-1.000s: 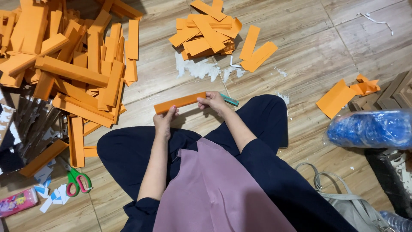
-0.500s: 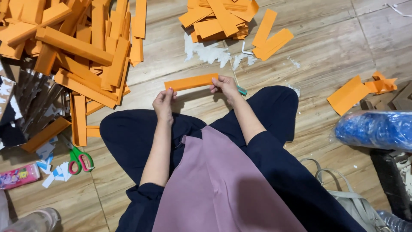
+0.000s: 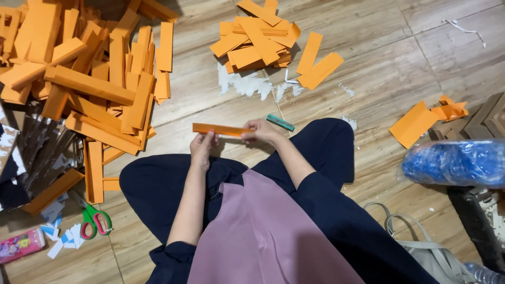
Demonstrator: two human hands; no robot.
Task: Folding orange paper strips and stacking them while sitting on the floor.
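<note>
I sit cross-legged on a wooden floor. A long narrow orange paper strip (image 3: 218,129) is held level just beyond my knees. My left hand (image 3: 202,146) pinches its near-left part. My right hand (image 3: 259,131) grips its right end. A small teal glue stick (image 3: 280,122) lies on the floor just right of my right hand.
A big heap of orange folded strips (image 3: 89,79) fills the left. A smaller stack of orange strips (image 3: 260,39) lies ahead, with white paper scraps (image 3: 244,84) below it. Green-handled scissors (image 3: 94,220) lie at left, a blue plastic bag (image 3: 455,163) at right, a grey bag (image 3: 436,252) by my right hip.
The strip has turned from a flat face to nearly edge-on between my hands. Both hands stay at its ends.
</note>
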